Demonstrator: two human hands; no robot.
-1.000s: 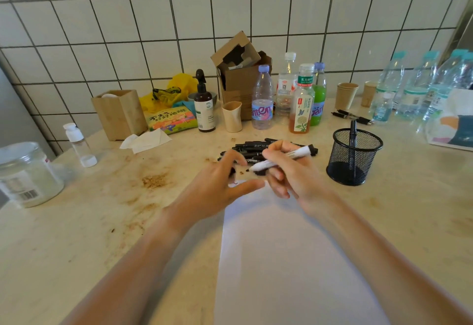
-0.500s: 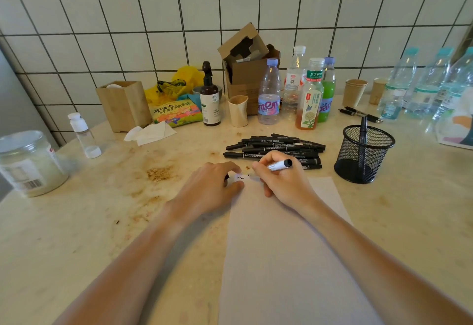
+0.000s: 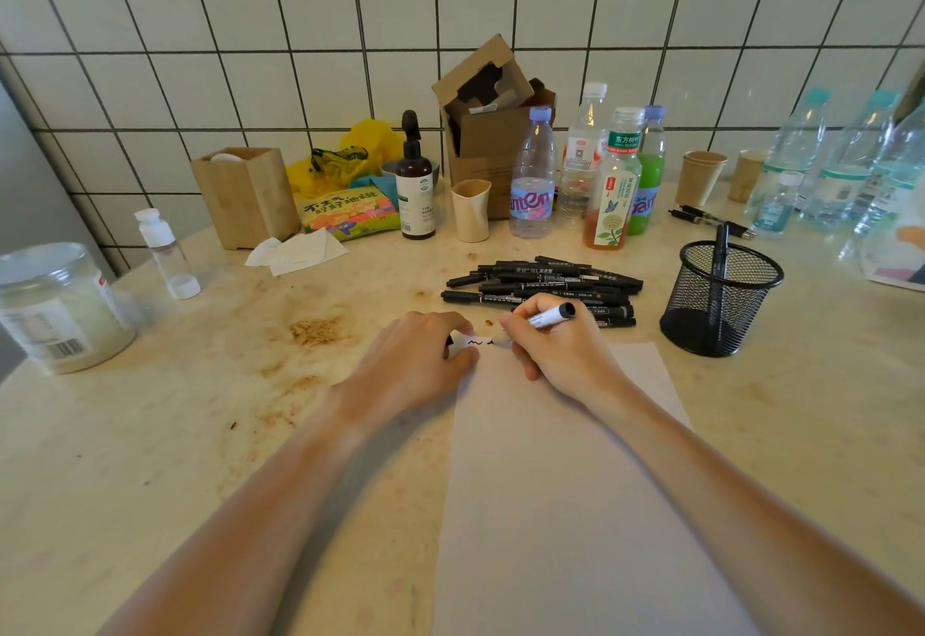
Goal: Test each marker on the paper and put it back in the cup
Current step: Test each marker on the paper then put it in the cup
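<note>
At frame centre, our right hand grips a marker on the paper, while our left hand pinches a cap.

Two bare forearms, hands ungloved, sleeveless in view.

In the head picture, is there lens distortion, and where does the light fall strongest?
Head view: wide-angle bending curves the white tiled wall grout lines near the edges. Brightest spot is the far corner of the white paper sheet between the left hand and right hand; the clear plastic water bottles at right look washed out.
</note>
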